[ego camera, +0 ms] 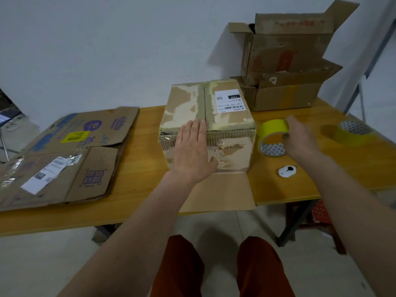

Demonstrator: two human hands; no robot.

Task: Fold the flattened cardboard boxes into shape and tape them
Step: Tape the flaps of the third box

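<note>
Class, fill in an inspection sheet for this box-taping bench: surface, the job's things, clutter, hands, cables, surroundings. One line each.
Surface: wooden table, orange-brown top.
Job's things: folded box upright mid-table, its near flap lying flat on the table; flattened cardboard at left; yellow tape roll beside the box.
Clutter: second tape roll at far right; small white gadget; two open boxes stacked at the back.
Hands: left hand flat on the folded box; right hand holds the yellow tape roll.
Cables: nothing seen.
Surroundings: pale wall; tiled floor; red stool partly seen under the table.
</note>
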